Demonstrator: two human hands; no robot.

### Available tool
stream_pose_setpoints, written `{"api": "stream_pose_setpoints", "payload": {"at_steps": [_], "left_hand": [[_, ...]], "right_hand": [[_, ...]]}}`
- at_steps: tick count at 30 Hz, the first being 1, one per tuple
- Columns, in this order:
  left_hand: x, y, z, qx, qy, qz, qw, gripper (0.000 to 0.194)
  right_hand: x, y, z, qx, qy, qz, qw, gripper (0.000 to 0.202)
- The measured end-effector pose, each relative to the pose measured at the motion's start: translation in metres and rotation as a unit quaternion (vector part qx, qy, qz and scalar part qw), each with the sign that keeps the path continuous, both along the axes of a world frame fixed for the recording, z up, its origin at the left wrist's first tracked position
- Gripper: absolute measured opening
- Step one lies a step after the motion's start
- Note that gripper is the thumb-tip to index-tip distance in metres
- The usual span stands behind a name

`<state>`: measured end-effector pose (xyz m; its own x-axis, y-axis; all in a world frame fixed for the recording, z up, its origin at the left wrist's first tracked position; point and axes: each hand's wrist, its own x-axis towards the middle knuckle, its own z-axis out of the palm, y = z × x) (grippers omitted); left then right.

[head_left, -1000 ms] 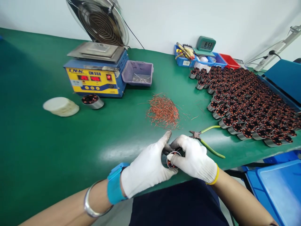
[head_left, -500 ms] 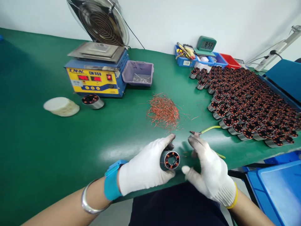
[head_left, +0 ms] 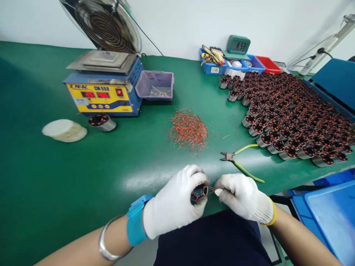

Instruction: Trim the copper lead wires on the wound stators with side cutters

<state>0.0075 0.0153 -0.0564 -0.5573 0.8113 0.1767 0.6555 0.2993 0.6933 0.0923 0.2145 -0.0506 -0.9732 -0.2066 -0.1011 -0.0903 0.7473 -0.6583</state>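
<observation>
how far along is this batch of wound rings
Some wire trimming looks done: a pile of loose copper wire lies on the table. In work is one wound ring, held in the left hand while the right hand pinches its wire ends. That ring seems unfinished. Whether the rows of rings are finished or waiting, I can't tell.

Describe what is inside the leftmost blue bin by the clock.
The bin holds jumbled long yellow items, apparently tool handles; whatever lies beneath them is covered and cannot be seen.
</observation>
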Motion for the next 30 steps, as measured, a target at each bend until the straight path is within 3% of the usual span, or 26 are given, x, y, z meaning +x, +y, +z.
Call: {"api": "stream_pose_setpoints", "payload": {"at_steps": [11,14,16,18,21,28,30], "left_hand": [[0.01,0.01,-0.012,0.034,0.088,0.017,0.995,0.02],[0.01,0.011,-0.014,0.048,0.094,0.016,0.994,0.019],[0.01,0.011,-0.015,0.043,0.096,0.015,0.994,0.018],[0.009,0.01,-0.016,0.038,0.1,0.01,0.994,0.014],[0.008,0.01,-0.015,0.032,0.108,0.001,0.994,0.01],[0.013,0.003,-0.009,0.02,0.076,0.021,0.997,0.009],[0.013,-0.002,-0.014,0.038,0.055,0.033,0.997,0.042]], "right_hand": [[0.011,0.005,0.011,-0.135,-0.156,-0.079,0.975,0.019],[0.007,0.009,0.013,-0.243,-0.19,-0.097,0.946,0.019],[-0.001,0.011,0.012,-0.298,-0.248,-0.092,0.917,0.029],[-0.011,0.009,0.009,-0.297,-0.302,-0.065,0.904,0.037],[-0.023,0.001,0.004,-0.242,-0.338,-0.048,0.908,0.024],[-0.026,-0.018,0.013,-0.258,-0.381,-0.124,0.879,0.015],[-0.025,-0.02,0.012,-0.257,-0.361,-0.145,0.885,0.012]]}}
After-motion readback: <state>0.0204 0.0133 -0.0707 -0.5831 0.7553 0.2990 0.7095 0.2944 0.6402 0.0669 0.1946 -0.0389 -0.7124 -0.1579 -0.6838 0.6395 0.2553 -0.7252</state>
